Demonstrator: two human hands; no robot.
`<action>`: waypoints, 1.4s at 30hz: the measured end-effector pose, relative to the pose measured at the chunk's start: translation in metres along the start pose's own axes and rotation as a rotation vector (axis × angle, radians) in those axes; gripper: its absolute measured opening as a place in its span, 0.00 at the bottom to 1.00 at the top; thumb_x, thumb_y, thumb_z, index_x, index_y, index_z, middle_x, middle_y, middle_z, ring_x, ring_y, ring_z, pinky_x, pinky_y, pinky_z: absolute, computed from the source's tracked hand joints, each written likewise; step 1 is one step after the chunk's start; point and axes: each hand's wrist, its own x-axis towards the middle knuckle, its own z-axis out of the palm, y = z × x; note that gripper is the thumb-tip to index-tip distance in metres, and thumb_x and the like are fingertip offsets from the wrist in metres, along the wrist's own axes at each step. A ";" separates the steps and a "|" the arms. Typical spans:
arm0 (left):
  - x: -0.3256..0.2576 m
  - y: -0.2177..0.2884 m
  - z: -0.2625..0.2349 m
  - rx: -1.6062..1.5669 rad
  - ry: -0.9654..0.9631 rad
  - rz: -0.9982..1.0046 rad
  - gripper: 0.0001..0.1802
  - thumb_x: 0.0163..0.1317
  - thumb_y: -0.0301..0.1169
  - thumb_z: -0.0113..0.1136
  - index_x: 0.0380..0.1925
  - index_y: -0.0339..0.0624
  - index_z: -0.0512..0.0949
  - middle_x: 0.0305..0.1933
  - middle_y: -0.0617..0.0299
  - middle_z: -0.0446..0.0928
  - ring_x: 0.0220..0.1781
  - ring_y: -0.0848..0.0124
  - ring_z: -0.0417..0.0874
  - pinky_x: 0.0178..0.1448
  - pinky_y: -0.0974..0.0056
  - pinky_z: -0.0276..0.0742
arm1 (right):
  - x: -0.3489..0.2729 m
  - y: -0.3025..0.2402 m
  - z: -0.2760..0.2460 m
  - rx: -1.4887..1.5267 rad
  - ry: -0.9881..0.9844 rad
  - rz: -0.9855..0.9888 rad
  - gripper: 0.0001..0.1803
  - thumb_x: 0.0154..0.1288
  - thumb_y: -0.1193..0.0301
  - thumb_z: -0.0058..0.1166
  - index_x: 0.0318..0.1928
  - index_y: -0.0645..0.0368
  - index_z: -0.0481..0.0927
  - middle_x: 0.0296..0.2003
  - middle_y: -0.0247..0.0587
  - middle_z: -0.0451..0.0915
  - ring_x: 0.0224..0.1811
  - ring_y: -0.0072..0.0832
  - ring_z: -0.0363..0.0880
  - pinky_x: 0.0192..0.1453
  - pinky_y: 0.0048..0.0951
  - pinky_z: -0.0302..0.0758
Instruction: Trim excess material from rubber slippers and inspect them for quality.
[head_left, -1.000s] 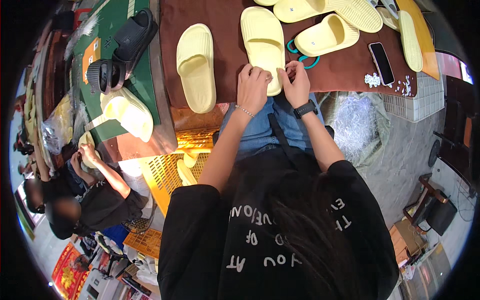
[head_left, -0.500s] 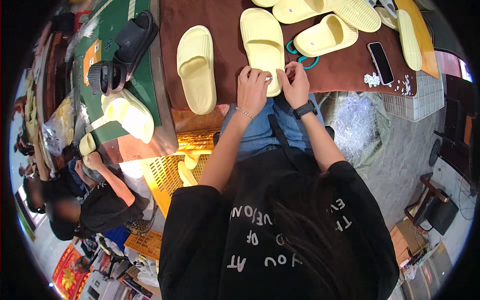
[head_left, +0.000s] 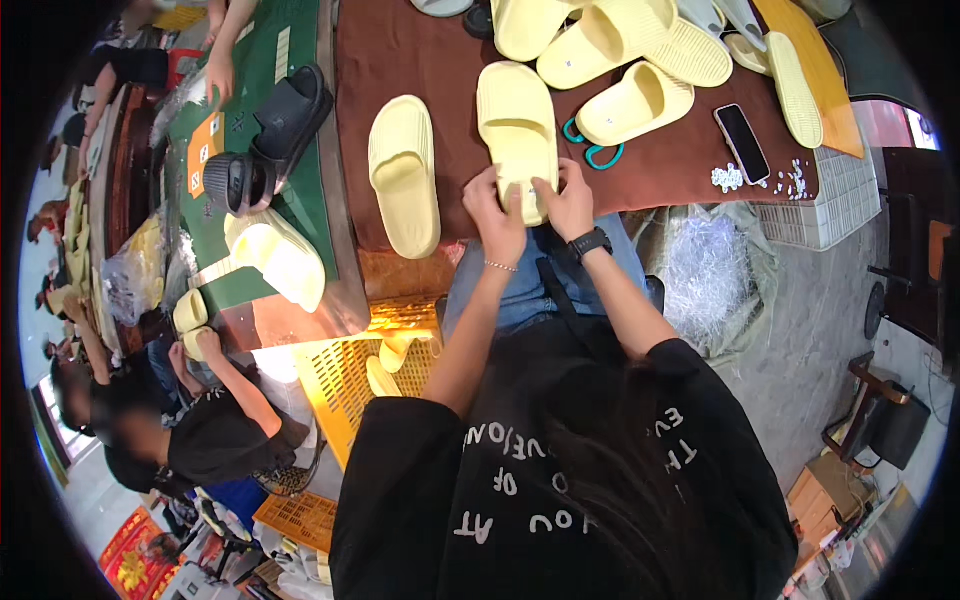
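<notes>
A pale yellow slide slipper (head_left: pixel 524 130) lies on the brown cloth in front of me, its heel toward my lap. My left hand (head_left: pixel 497 212) grips the left side of the heel, with the thumb laid on the insole. On the opposite side my right hand (head_left: pixel 568 207) holds the heel edge, its thumb also pressed down on the insole. A small dark-marked sticker shows in part between the two thumbs. Left of my hands rests a second yellow slipper (head_left: pixel 405 180), touched by neither hand.
More yellow slippers (head_left: pixel 636 103) crowd the far right, near teal-handled scissors (head_left: pixel 604 157). A phone (head_left: pixel 742 143) lies beside small white bits (head_left: pixel 728 178). Black slippers (head_left: pixel 290 120) stand on the green table at left. A yellow crate (head_left: pixel 330 385) sits below; co-workers are at left.
Both hands have come onto the heel, thumbs now pressing the insole; earlier the left fingertips pinched something small and white. The view has shifted, and another person's hand appears at the far left.
</notes>
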 end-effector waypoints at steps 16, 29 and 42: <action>0.011 0.201 -0.107 -0.971 0.067 -0.334 0.23 0.70 0.26 0.45 0.64 0.34 0.62 0.61 0.55 0.71 0.62 0.68 0.72 0.65 0.62 0.68 | -0.098 -0.146 -0.090 0.585 0.027 -0.450 0.29 0.60 0.74 0.58 0.62 0.65 0.67 0.51 0.43 0.69 0.48 0.28 0.73 0.57 0.30 0.69; 0.000 0.214 -0.116 -0.976 0.110 -0.230 0.24 0.71 0.27 0.44 0.66 0.36 0.60 0.61 0.56 0.70 0.61 0.69 0.73 0.64 0.61 0.70 | -0.115 -0.146 -0.104 0.227 0.089 -0.600 0.16 0.47 0.73 0.70 0.40 0.51 0.87 0.45 0.37 0.70 0.48 0.32 0.67 0.52 0.31 0.66; -0.010 0.220 -0.106 -0.939 0.139 -0.202 0.25 0.68 0.24 0.46 0.64 0.34 0.57 0.62 0.54 0.66 0.63 0.67 0.69 0.65 0.60 0.67 | -0.110 -0.147 -0.090 0.328 0.178 -0.509 0.13 0.42 0.75 0.73 0.33 0.54 0.85 0.43 0.36 0.67 0.46 0.30 0.68 0.51 0.30 0.66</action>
